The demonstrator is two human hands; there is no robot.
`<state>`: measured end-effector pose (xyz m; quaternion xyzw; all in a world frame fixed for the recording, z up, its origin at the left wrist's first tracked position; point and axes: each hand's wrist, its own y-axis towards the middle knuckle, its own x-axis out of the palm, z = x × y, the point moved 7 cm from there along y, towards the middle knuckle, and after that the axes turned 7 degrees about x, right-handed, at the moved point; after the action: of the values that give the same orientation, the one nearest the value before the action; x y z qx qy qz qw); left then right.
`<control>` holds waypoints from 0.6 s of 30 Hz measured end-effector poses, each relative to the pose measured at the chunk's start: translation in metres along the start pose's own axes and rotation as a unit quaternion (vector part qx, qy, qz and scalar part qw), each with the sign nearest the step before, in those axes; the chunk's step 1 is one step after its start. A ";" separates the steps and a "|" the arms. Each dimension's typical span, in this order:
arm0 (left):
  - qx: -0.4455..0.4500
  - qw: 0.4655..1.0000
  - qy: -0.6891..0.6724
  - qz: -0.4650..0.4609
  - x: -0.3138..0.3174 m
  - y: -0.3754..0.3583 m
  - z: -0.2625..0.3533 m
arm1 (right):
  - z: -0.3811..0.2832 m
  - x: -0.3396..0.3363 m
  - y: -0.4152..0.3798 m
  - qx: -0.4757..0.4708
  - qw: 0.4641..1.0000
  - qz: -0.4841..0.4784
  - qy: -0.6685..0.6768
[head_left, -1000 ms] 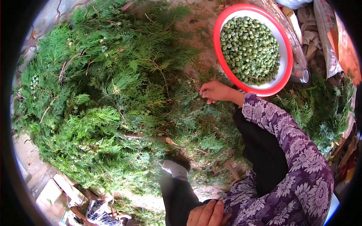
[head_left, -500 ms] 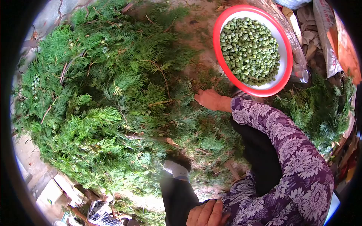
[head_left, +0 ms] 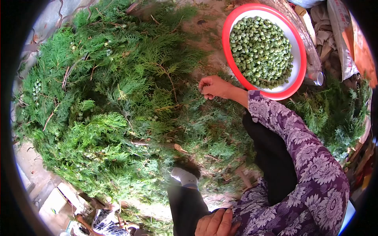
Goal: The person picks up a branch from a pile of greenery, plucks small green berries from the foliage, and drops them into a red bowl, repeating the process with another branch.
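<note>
My right hand point(head_left: 212, 87) is held just over the green conifer branches point(head_left: 157, 94), left of the red-rimmed bowl. Its fingers are curled in a pinch; whatever may be between them is too small to make out. The white-lined bowl point(head_left: 300, 72) holds a heap of small green cones or berries point(head_left: 260, 51). Low in the view, my left hand point(head_left: 215, 223) rests over the dark trouser leg, fingers laid across it, with nothing seen in it. Clusters of pale berries point(head_left: 37, 87) show among the branches at the far left.
A log point(head_left: 311, 59) and a clear cup point(head_left: 317, 78) lie right of the bowl, near a sack point(head_left: 339, 35). More greenery point(head_left: 330, 114) is at the right. A foot in a pale sock point(head_left: 184, 177) rests among the branches. Wooden pieces point(head_left: 73, 198) are at lower left.
My right hand has lifted up and slightly left from the branches, and its fingers have curled into a pinch. My left hand has stayed where it was.
</note>
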<state>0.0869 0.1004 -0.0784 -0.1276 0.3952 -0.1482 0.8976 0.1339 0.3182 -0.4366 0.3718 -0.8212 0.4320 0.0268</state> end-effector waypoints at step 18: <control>-0.013 1.000 -0.007 0.000 0.001 0.001 -0.005 | -0.022 0.006 0.001 -0.117 0.809 0.179 -0.547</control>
<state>0.0845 0.1006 -0.0827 -0.1401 0.3903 -0.1420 0.8988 0.1229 0.3312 -0.4219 0.3874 -0.7962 0.0547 -0.4615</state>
